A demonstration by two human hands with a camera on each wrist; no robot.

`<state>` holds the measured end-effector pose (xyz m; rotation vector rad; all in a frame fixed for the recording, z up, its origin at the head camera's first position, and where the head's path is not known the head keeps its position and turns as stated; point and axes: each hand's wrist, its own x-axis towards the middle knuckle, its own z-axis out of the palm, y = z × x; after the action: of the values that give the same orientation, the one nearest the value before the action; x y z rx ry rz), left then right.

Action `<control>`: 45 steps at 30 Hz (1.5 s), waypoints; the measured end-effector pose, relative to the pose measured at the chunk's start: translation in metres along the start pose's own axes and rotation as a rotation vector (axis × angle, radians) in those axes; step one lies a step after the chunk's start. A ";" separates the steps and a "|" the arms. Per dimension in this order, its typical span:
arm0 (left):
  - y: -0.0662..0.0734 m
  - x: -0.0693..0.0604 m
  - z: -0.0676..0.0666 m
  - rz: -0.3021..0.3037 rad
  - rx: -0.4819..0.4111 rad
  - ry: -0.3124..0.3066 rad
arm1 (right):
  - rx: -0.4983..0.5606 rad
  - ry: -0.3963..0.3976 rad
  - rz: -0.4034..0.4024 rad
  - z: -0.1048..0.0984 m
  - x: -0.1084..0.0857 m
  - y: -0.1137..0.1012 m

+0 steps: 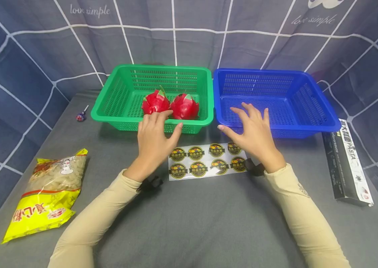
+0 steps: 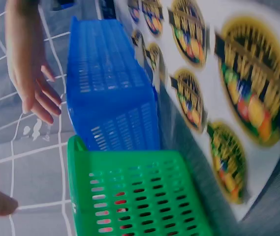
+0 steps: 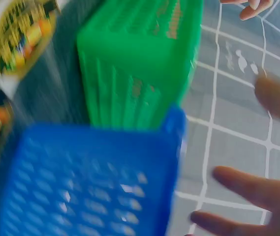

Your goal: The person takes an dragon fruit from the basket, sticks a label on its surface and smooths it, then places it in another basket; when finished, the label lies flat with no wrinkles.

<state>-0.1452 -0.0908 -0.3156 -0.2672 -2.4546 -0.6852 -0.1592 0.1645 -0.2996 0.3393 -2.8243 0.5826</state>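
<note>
In the head view the left hand (image 1: pixel 155 143) hovers at the front rim of the green basket (image 1: pixel 115 120), its fingers spread and holding nothing; whether they touch the rim cannot be told. Two red dragon fruits (image 1: pixel 156 102) (image 1: pixel 184 107) lie inside, just beyond its fingertips. Over the front of the blue basket (image 1: pixel 303 128), the right hand (image 1: pixel 256 137) is spread and empty. Between the forearms, a sheet of round stickers (image 1: pixel 198 169) lies flat on the grey cloth. The left wrist view shows the right hand (image 2: pixel 29 78) beside the blue basket (image 2: pixel 110 98).
A yellow snack bag (image 1: pixel 46 197) lies at the left, with a small lollipop (image 1: pixel 81 117) behind it. A long black and white pasta box (image 1: pixel 348 163) lies at the right. Checked cloth (image 1: pixel 152 44) hangs behind the baskets and at both sides.
</note>
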 end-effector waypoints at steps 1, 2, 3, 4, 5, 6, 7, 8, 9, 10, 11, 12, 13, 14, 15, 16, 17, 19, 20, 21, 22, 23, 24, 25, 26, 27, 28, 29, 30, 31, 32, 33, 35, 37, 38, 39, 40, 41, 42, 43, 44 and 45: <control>-0.003 -0.002 -0.001 -0.020 -0.025 0.019 | 0.054 0.030 -0.014 0.003 -0.001 -0.001; -0.006 -0.005 -0.002 -0.046 -0.050 0.032 | 0.109 0.061 -0.027 0.006 -0.002 -0.002; -0.009 -0.007 -0.002 -0.074 -0.071 0.043 | 0.164 0.089 -0.041 0.009 -0.003 -0.004; -0.013 -0.009 -0.002 -0.103 -0.087 0.054 | 0.214 0.113 -0.055 0.012 -0.004 -0.005; -0.018 -0.011 -0.002 -0.137 -0.100 0.066 | 0.257 0.131 -0.066 0.014 -0.005 -0.006; -0.022 -0.013 -0.002 -0.171 -0.114 0.078 | 0.293 0.146 -0.075 0.017 -0.006 -0.008; -0.027 -0.015 -0.001 -0.206 -0.130 0.090 | 0.323 0.159 -0.079 0.020 -0.007 -0.009; -0.031 -0.017 0.000 -0.244 -0.150 0.100 | 0.346 0.173 -0.086 0.022 -0.008 -0.009; -0.036 -0.018 0.001 -0.281 -0.169 0.109 | 0.366 0.188 -0.092 0.025 -0.008 -0.010; -0.040 -0.019 0.001 -0.318 -0.187 0.113 | 0.384 0.205 -0.098 0.027 -0.009 -0.011; -0.044 -0.019 0.002 -0.353 -0.201 0.113 | 0.404 0.224 -0.107 0.030 -0.009 -0.011; -0.048 -0.019 0.003 -0.384 -0.212 0.110 | 0.422 0.242 -0.117 0.033 -0.010 -0.011; -0.052 -0.019 0.003 -0.413 -0.221 0.106 | 0.438 0.262 -0.132 0.036 -0.010 -0.012; -0.055 -0.018 0.004 -0.441 -0.224 0.102 | 0.454 0.277 -0.148 0.039 -0.011 -0.012; -0.059 -0.017 0.005 -0.465 -0.221 0.096 | 0.467 0.288 -0.164 0.042 -0.012 -0.013; -0.062 -0.016 0.006 -0.488 -0.220 0.089 | 0.477 0.295 -0.179 0.045 -0.012 -0.014; -0.065 -0.015 0.007 -0.512 -0.218 0.088 | 0.487 0.298 -0.194 0.048 -0.013 -0.015; -0.071 -0.014 0.009 -0.558 -0.227 0.091 | 0.503 0.296 -0.216 0.053 -0.015 -0.017; -0.073 -0.013 0.010 -0.577 -0.232 0.097 | 0.513 0.291 -0.223 0.055 -0.015 -0.018; -0.075 -0.013 0.011 -0.591 -0.241 0.103 | 0.521 0.281 -0.231 0.057 -0.016 -0.019; -0.077 -0.013 0.011 -0.603 -0.252 0.111 | 0.531 0.267 -0.241 0.059 -0.016 -0.021; -0.078 -0.013 0.012 -0.612 -0.267 0.121 | 0.535 0.249 -0.249 0.060 -0.016 -0.022; -0.079 -0.013 0.012 -0.620 -0.280 0.128 | 0.541 0.230 -0.259 0.062 -0.016 -0.024; -0.080 -0.013 0.013 -0.624 -0.291 0.137 | 0.549 0.207 -0.270 0.063 -0.016 -0.025; -0.080 -0.014 0.013 -0.627 -0.299 0.142 | 0.558 0.185 -0.282 0.065 -0.016 -0.027; -0.081 -0.014 0.013 -0.627 -0.306 0.139 | 0.564 0.162 -0.293 0.066 -0.016 -0.028; -0.081 -0.014 0.013 -0.629 -0.313 0.135 | 0.569 0.141 -0.302 0.068 -0.016 -0.030; -0.082 -0.013 0.014 -0.631 -0.318 0.129 | 0.573 0.125 -0.309 0.069 -0.015 -0.033; -0.082 -0.013 0.014 -0.630 -0.322 0.123 | 0.575 0.115 -0.319 0.071 -0.015 -0.035; -0.082 -0.013 0.014 -0.630 -0.324 0.115 | 0.572 0.107 -0.327 0.072 -0.014 -0.038; -0.082 -0.013 0.014 -0.630 -0.327 0.107 | 0.571 0.102 -0.334 0.073 -0.013 -0.041; -0.082 -0.013 0.014 -0.631 -0.325 0.101 | 0.569 0.096 -0.337 0.074 -0.012 -0.044; -0.082 -0.013 0.015 -0.633 -0.327 0.098 | 0.579 0.096 -0.347 0.076 -0.010 -0.051; -0.082 -0.013 0.015 -0.635 -0.325 0.097 | 0.612 0.111 -0.364 0.078 -0.007 -0.059; -0.082 -0.013 0.015 -0.635 -0.326 0.100 | 0.642 0.123 -0.372 0.078 -0.004 -0.063; -0.083 -0.014 0.016 -0.634 -0.325 0.101 | 0.670 0.135 -0.378 0.078 -0.002 -0.068; -0.083 -0.013 0.015 -0.634 -0.326 0.104 | 0.704 0.148 -0.382 0.078 0.002 -0.072; -0.083 -0.013 0.015 -0.635 -0.323 0.108 | 0.736 0.164 -0.385 0.076 0.007 -0.077; -0.084 -0.013 0.015 -0.633 -0.320 0.112 | 0.767 0.173 -0.377 0.075 0.012 -0.081; -0.084 -0.014 0.015 -0.633 -0.319 0.113 | 0.797 0.176 -0.360 0.074 0.018 -0.085; -0.085 -0.014 0.015 -0.631 -0.316 0.117 | 0.829 0.170 -0.335 0.072 0.024 -0.089; -0.085 -0.014 0.015 -0.629 -0.314 0.120 | 0.864 0.156 -0.302 0.071 0.030 -0.092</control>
<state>-0.1692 -0.1555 -0.3696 0.4415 -2.3004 -1.3092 -0.1757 0.0474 -0.3213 0.7964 -2.1571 1.6348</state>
